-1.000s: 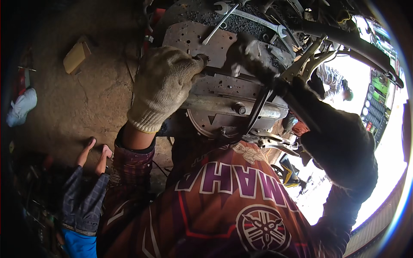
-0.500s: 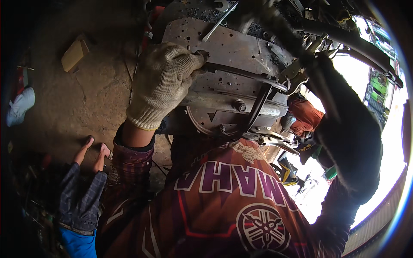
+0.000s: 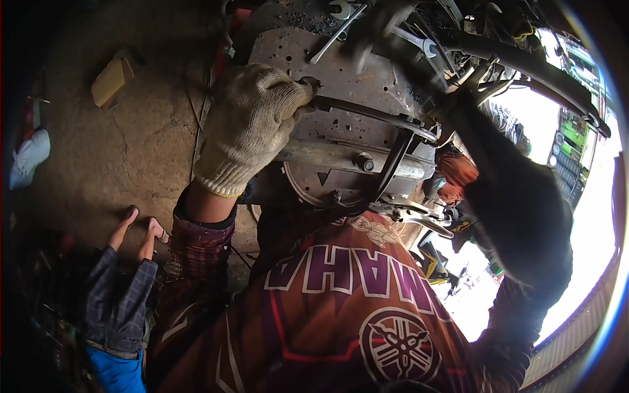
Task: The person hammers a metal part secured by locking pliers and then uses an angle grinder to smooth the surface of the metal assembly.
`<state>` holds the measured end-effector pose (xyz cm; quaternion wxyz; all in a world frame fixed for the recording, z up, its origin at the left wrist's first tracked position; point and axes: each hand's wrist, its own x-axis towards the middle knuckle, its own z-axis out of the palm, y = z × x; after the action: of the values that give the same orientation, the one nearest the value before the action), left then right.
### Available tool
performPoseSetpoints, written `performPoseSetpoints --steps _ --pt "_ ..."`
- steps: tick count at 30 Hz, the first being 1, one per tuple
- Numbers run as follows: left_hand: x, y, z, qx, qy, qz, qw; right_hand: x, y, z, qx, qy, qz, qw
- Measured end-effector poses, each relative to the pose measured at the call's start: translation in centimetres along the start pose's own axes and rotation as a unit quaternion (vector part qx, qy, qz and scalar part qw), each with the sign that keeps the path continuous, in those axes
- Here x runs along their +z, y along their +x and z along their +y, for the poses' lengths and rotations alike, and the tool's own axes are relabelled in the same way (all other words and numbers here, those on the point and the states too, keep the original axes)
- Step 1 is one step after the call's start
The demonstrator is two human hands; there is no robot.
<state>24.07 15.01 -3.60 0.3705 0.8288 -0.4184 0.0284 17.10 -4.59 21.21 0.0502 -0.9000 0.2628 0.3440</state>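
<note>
My left hand (image 3: pixel 252 128), in a pale knitted work glove, is closed around a dark metal bar (image 3: pixel 367 110) above a steel plate (image 3: pixel 308 62) with small holes. A short rough-ended dark piece (image 3: pixel 310 84) sticks out by the thumb; whether it belongs to the bar is unclear. My right hand (image 3: pixel 468 121), dark and smeared by motion, is closed on what looks like a hammer (image 3: pixel 385 33), its blurred head over the far part of the plate. Below the bar lies a thick metal tube (image 3: pixel 321 154) with a bolt (image 3: pixel 365 161).
Open-ended wrenches (image 3: pixel 337 33) (image 3: pixel 416 40) lie at the plate's far side among dark debris. A black pipe (image 3: pixel 524 59) runs at the upper right. A person (image 3: pixel 121 301) is at the lower left, another in orange (image 3: pixel 457 173) beyond the tube. Cardboard (image 3: pixel 113 82) lies on the floor.
The right arm and the hammer have swung left and a little inward, uncovering a wrench at the far side. My left hand keeps its place on the bar.
</note>
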Motion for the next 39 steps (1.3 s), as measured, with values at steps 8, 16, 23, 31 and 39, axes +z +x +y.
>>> performPoseSetpoints --steps 8,16,23,31,39 --pt "0.1 -0.3 -0.4 0.012 -0.004 0.015 1.0 -0.3 0.1 0.7 0.008 0.068 0.058 0.996" --pt "-5.1 -0.2 -2.8 -0.136 -0.086 0.038 0.986 0.0 0.4 2.8 0.059 0.215 0.097 0.97" --pt "-5.7 -1.0 -3.7 -0.174 -0.086 0.019 0.981 0.2 -0.2 3.6 0.095 0.24 0.097 0.961" --pt "-1.6 -0.1 -0.5 -0.055 -0.037 -0.029 0.997 0.3 0.6 2.3 0.13 0.221 -0.052 0.965" --pt "-0.1 -0.7 -0.4 -0.042 0.018 -0.008 0.999 0.7 0.9 2.1 0.042 0.065 -0.02 0.997"
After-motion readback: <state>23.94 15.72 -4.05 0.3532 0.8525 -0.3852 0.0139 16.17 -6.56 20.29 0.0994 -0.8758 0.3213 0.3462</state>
